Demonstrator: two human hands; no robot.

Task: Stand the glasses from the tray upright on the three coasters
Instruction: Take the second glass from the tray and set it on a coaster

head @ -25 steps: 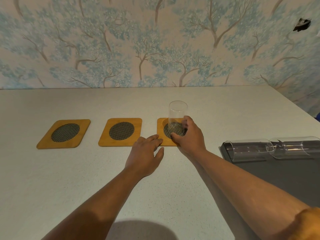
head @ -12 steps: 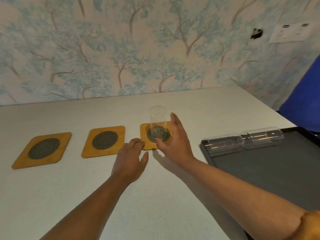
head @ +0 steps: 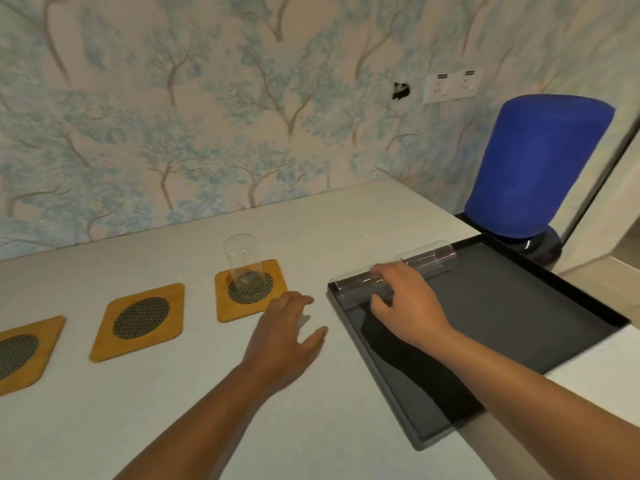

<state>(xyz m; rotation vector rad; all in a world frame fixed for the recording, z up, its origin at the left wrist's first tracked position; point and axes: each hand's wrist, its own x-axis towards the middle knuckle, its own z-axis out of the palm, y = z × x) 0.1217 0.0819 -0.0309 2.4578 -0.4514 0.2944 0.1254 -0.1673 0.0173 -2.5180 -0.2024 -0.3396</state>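
One clear round glass (head: 242, 261) stands up on the right-most square wooden coaster (head: 251, 291). The right hand (head: 407, 303) curls its fingers around a clear glass lying on its side (head: 360, 287) in the flat dark tray (head: 502, 327), end to end with another lying glass (head: 433, 258). The left hand (head: 284, 337) rests flat with loose fingers on the white table (head: 138, 410).

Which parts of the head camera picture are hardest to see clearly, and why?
Head view: the two lying glasses, the near one under the right hand and the far one, are transparent and nearly vanish against the dark tray; the wide-angle lens bends the table edge; the left hand casts a soft shadow; the whole frame is slightly soft.
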